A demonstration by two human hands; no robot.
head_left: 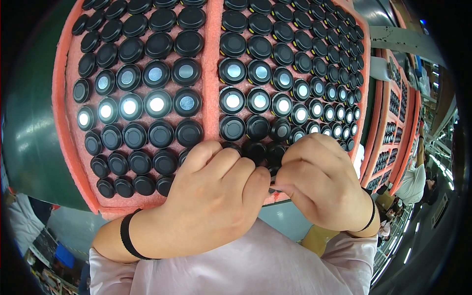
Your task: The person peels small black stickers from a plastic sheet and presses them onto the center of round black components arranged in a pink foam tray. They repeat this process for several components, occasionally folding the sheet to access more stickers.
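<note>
A pink foam tray holds rows of black round parts, discs with flat tops. Some middle rows carry bright, shiny round centres, such as one disc right of the foam divider. My left hand is closed over the near rows, knuckles up, fingers curled under. Close to its right, my right hand is also closed, its thumb and fingers pressed together. Dark round parts show in the gap between both hands. My fingertips are mostly hidden, so what each hand grips cannot be made out.
The tray rests on a dark green surface. More pink trays of black parts stand to the right, past a grey metal bar. Farther right, a person in a light shirt is at the aisle.
</note>
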